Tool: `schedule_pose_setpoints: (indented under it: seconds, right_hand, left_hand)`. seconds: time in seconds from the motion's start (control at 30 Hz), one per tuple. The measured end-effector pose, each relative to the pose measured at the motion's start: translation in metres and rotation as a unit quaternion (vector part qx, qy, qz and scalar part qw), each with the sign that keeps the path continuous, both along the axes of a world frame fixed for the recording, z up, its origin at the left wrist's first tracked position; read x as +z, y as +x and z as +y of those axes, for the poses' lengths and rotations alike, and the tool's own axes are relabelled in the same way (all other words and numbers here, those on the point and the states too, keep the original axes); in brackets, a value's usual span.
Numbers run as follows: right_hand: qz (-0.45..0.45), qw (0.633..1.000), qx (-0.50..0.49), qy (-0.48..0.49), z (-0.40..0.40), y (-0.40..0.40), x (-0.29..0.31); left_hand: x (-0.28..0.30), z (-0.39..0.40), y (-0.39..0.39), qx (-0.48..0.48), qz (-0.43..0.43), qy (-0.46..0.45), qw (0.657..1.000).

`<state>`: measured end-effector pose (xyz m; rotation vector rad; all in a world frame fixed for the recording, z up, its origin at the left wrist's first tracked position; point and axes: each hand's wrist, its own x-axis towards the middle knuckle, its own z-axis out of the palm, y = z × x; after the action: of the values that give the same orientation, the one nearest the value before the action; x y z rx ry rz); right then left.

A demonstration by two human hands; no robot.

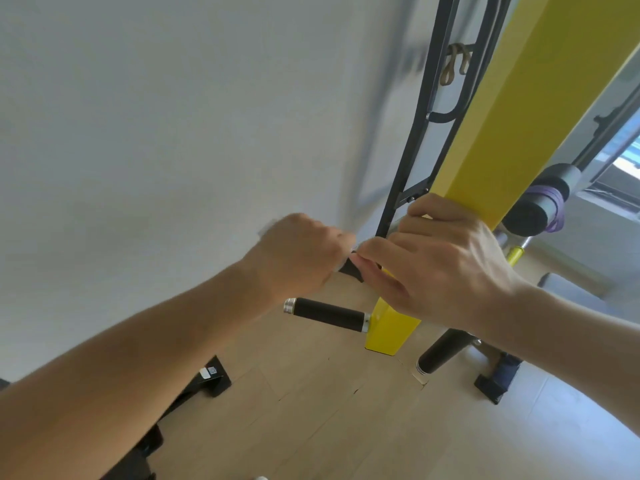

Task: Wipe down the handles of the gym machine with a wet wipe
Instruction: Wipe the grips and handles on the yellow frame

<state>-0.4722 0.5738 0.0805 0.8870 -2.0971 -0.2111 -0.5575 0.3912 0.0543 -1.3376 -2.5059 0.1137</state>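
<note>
The gym machine's yellow post (502, 109) runs from the top right down to the floor. My left hand (298, 251) is curled round an upper black handle (351, 270), mostly hidden under it. A blurred white edge of the wet wipe (268, 226) shows at the hand's far side. My right hand (440, 258) holds the yellow post just right of that handle, fingers wrapped across its front. A second black handle (327, 315) with silver end caps sticks out to the left lower on the post, and a third (440, 351) points down toward the floor at the right.
A white wall fills the left. A black metal frame (415, 150) stands behind the post. A padded roller with a purple band (540, 206) is at the right. Black base feet (211, 379) (491, 388) rest on the light wood floor.
</note>
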Motion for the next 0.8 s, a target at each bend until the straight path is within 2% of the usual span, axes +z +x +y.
schedule_pose_setpoints:
  seconds: [0.07,0.13,0.23,0.3,0.37,0.5,0.57,0.7,0.8]
  right_hand:
    - [0.007,1.000,0.001,-0.001,0.000,-0.002,-0.001]
    - [0.009,1.000,-0.002,0.011,0.003,-0.001,-0.001]
    - [0.008,1.000,-0.007,0.023,0.007,0.000,-0.001]
    - [0.009,1.000,-0.006,0.021,0.009,0.000,-0.002]
    - [0.009,1.000,-0.006,0.018,0.009,0.001,-0.002]
    - [0.006,1.000,0.009,-0.009,0.007,0.000,-0.002]
    - [-0.004,0.999,0.035,-0.031,0.006,0.000,0.000]
    - [-0.003,0.996,0.079,-0.040,0.005,-0.003,0.004]
    - [0.004,0.997,0.079,-0.022,0.009,-0.004,0.003]
  left_hand:
    - [0.000,0.032,0.015,0.046,-0.012,-0.019,0.999]
    - [-0.009,0.049,0.022,0.052,-0.065,-0.004,0.997]
    - [-0.013,0.040,0.019,-0.048,-0.034,0.041,0.997]
    - [-0.007,0.027,0.017,-0.117,-0.095,0.075,0.986]
    - [0.003,0.010,0.013,-0.131,-0.140,0.072,0.979]
    - [0.005,-0.024,-0.011,-0.100,-0.068,0.088,0.989]
    - [0.003,-0.028,-0.011,-0.104,-0.060,0.097,0.988]
    - [0.000,0.012,0.017,-0.090,-0.032,0.171,0.981]
    - [-0.017,0.033,0.025,-0.125,-0.056,0.221,0.966]
